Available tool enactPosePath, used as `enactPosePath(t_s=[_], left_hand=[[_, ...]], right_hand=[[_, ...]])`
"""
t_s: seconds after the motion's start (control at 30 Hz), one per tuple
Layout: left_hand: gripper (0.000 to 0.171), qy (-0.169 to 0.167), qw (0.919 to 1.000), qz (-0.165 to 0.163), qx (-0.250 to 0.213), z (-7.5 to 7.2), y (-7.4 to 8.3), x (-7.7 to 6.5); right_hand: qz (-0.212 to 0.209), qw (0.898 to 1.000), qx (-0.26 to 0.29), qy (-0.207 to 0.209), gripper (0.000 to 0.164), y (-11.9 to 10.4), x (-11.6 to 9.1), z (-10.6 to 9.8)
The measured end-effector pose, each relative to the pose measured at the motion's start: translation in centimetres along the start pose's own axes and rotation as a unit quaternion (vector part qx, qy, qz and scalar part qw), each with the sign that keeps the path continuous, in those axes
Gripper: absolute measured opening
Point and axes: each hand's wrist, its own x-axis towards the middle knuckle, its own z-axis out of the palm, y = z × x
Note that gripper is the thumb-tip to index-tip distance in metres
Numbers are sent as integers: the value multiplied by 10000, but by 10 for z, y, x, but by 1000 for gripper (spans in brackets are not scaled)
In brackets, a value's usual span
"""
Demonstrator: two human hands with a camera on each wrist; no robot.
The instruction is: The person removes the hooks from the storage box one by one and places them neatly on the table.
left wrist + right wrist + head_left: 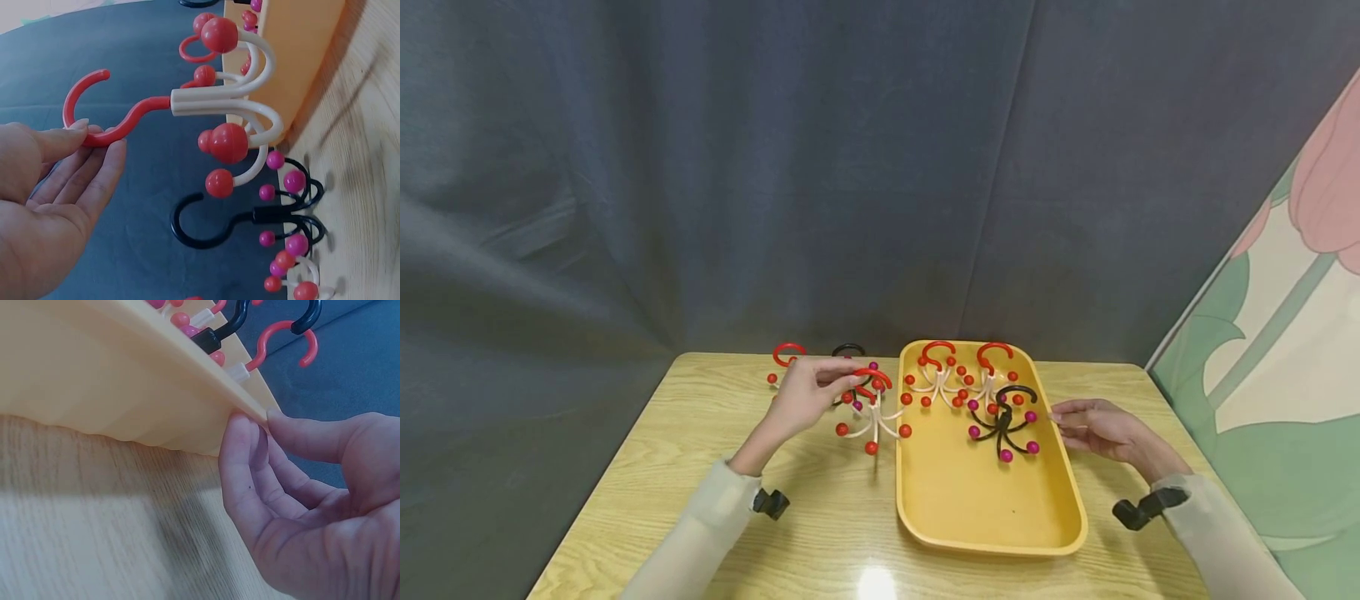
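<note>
My left hand [797, 402] pinches the curved red hook of a white hanger [200, 102] between thumb and fingertips. The hanger hangs upright, its splayed white arms tipped with red balls, just left of the yellow tray [977, 517]. My right hand [1101, 429] grips the tray's right rim, thumb on top and fingers below, as the right wrist view shows. Inside the tray stand two red-and-white hangers at the back and one black hanger [1003, 423] with magenta balls in front of them.
Behind my left hand, a black hanger [272, 214] with magenta balls and a red-hooked hanger [788, 354] stand on the wooden table [655, 475]. A dark curtain [820, 183] hangs along the table's back edge. To the right is a flower-patterned panel [1285, 358].
</note>
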Motion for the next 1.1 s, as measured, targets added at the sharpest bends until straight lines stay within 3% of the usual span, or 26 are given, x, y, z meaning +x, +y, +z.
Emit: enactPosePath(t_s=[0.23, 0.53, 1.1], left_hand=[[26, -84, 9997, -34, 244, -9, -8, -1], [21, -170, 9984, -128, 517, -7, -22, 0], [22, -163, 9987, -353, 330, -10, -40, 5]], right_hand=[[-8, 10000, 15, -14, 22, 0, 1, -1], [-36, 10000, 30, -18, 18, 1, 0, -1], [-17, 10000, 31, -60, 16, -1, -1, 0]])
